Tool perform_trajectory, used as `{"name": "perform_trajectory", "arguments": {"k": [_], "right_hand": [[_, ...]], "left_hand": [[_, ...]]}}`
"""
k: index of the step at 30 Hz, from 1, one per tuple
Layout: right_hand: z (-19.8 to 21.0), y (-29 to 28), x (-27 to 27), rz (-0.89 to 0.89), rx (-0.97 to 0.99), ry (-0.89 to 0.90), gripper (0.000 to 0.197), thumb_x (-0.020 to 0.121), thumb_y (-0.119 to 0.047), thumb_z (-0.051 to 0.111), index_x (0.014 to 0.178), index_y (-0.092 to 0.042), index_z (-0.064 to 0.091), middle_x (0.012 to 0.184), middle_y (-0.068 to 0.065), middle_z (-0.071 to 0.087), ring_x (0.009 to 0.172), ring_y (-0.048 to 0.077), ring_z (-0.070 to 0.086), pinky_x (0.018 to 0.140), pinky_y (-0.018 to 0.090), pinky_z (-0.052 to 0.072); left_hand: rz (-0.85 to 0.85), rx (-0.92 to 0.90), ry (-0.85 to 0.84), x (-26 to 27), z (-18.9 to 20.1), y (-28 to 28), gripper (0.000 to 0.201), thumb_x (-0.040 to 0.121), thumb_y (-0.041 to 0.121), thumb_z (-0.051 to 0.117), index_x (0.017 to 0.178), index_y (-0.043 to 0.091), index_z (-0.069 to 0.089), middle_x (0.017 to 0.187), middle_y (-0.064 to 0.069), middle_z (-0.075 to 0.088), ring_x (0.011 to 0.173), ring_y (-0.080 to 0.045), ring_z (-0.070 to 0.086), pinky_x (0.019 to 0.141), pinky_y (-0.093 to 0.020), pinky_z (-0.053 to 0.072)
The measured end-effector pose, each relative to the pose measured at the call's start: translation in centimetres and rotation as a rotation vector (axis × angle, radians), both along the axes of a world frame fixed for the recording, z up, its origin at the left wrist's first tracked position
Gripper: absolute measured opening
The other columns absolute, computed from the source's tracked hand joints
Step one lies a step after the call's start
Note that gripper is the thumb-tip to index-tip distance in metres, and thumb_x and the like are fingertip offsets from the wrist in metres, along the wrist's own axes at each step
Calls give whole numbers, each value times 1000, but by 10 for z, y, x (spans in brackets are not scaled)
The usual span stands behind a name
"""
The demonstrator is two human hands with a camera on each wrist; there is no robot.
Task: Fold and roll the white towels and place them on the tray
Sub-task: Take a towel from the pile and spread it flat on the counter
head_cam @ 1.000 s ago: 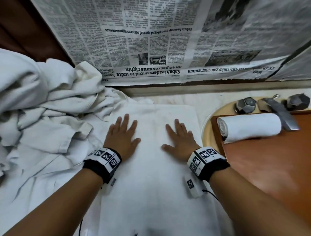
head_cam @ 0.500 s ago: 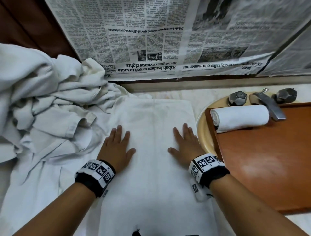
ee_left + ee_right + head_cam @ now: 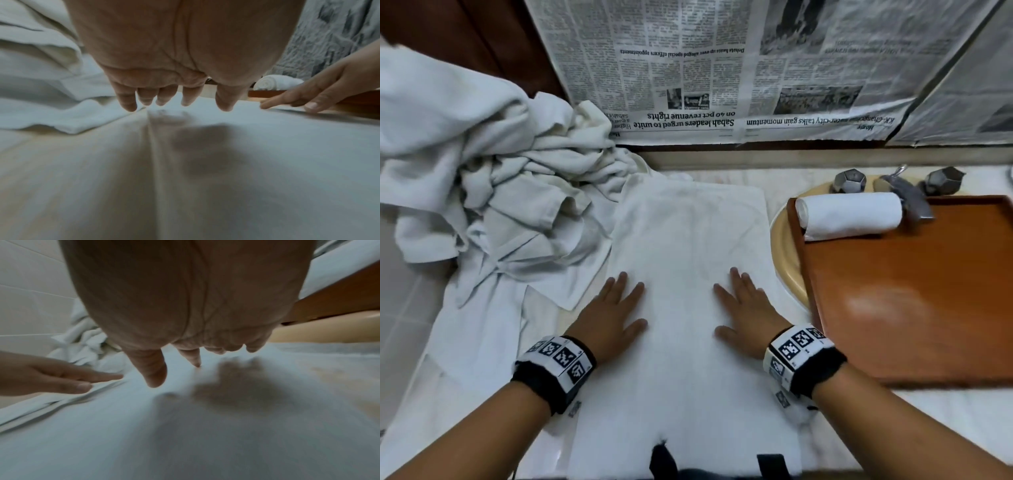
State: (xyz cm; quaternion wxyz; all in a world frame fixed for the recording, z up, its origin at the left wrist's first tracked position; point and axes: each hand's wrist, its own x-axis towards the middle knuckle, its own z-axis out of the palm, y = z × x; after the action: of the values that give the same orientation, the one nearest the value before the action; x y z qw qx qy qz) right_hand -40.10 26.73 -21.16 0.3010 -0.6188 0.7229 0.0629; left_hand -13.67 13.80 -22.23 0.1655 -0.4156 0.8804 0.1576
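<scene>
Flat across the counter's middle: long folded white terry towel, smooth, straight-edged, pressed under left hand and right hand, both spread, fingers straight. Far right, rolled white towel on brown wooden tray.

I see a pale countertop. On it lie 1 flat white towel, a crumpled towel heap and a wooden tray.

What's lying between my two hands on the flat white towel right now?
Nothing: between left hand and right hand only bare flat white towel shows, clearest in the head view.
</scene>
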Motion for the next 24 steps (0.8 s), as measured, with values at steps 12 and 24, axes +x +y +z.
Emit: {"name": "perform_trajectory", "arguments": {"k": [12, 24], "right_hand": [[0, 114, 28, 0, -65, 33, 75, 101, -44, 42, 158, -24, -1, 160, 11, -27, 149, 28, -20, 122, 44, -3], [-11, 177, 50, -181, -79, 91, 78, 99, -47, 40, 156, -29, -9, 160, 10, -30, 149, 29, -21, 122, 47, -4]], "left_hand": [[86, -22, 77, 53, -4, 109, 81, 90, 65, 30, 157, 25, 7, 163, -7, -9, 151, -27, 0, 119, -39, 19], [155, -75, 15, 103, -7, 178, 72, 98, 48, 38, 157, 16, 12, 162, -15, -6, 149, -38, 11, 116, -45, 24]]}}
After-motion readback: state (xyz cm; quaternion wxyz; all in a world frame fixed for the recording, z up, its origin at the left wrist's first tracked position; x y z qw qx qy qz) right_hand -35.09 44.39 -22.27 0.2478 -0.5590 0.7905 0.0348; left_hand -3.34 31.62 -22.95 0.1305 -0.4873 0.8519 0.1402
